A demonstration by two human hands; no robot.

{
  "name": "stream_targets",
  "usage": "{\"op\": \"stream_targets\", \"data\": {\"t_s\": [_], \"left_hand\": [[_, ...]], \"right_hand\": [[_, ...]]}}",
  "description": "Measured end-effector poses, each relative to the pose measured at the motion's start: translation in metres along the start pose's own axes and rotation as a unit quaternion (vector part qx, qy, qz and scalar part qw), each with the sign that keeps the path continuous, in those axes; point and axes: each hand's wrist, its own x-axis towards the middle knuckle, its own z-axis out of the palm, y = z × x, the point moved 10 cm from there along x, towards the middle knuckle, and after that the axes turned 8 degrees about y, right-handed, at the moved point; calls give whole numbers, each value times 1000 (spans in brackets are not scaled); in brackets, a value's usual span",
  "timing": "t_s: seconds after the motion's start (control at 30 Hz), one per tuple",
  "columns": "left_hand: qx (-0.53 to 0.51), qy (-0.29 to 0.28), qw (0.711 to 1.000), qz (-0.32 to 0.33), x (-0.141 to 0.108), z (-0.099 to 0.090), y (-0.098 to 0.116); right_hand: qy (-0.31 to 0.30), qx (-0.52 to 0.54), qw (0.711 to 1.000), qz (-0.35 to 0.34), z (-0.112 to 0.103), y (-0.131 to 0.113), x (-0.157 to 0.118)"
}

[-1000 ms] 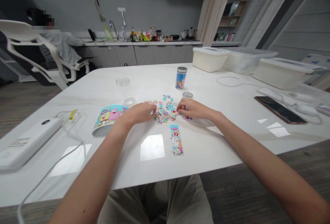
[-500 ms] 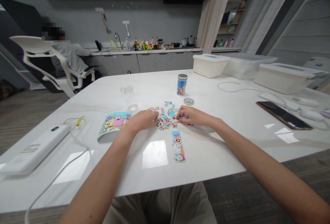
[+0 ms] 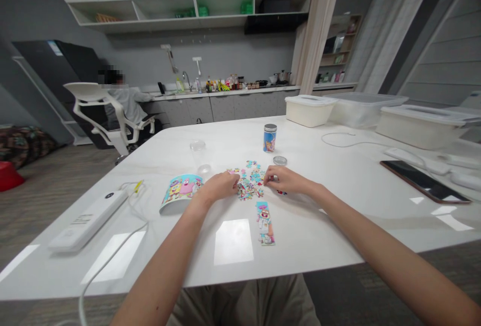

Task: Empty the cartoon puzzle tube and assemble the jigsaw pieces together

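Observation:
A loose pile of small colourful jigsaw pieces [image 3: 251, 186] lies on the white table between my hands. My left hand [image 3: 224, 186] rests at the pile's left edge with its fingers curled closed. At the right edge, my right hand [image 3: 285, 180] has thumb and fingertips pinched together. Whatever either hand holds is too small or hidden to make out. Nearer to me lies a joined strip of puzzle [image 3: 265, 224] showing a cartoon figure. Left of my left hand is a curved picture sheet [image 3: 180, 192] with cartoon characters, partly covered by my wrist.
A blue cartoon-printed jar [image 3: 269, 138] stands behind the pile, with a round clear lid [image 3: 280, 160] before it. A clear container [image 3: 198, 153] lies further left. A power strip [image 3: 88, 221], phone [image 3: 423, 181] and storage boxes [image 3: 310, 110] flank the area. A person [image 3: 126, 103] sits beyond.
The camera view has tilted up and turned slightly left. Both hands stay at the pile; my right fingertips have drawn back a little to its right edge. The strip lies as before.

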Motion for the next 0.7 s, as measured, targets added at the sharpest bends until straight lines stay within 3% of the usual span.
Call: {"op": "stream_targets", "data": {"t_s": [0.23,0.37,0.53,0.63,0.7], "left_hand": [[26,2,999,33,2,-5,9],[79,50,993,75,-1,-14,13],[92,124,984,88,-14,-15,7],[65,125,985,96,-22,-7,5],[53,124,987,92,-25,-5,2]], "right_hand": [[78,-42,995,39,-9,21,0],[119,-86,987,62,-8,28,6],[79,-159,982,64,5,30,32],[61,-160,982,79,9,35,42],[82,-136,984,86,4,36,42]]}}
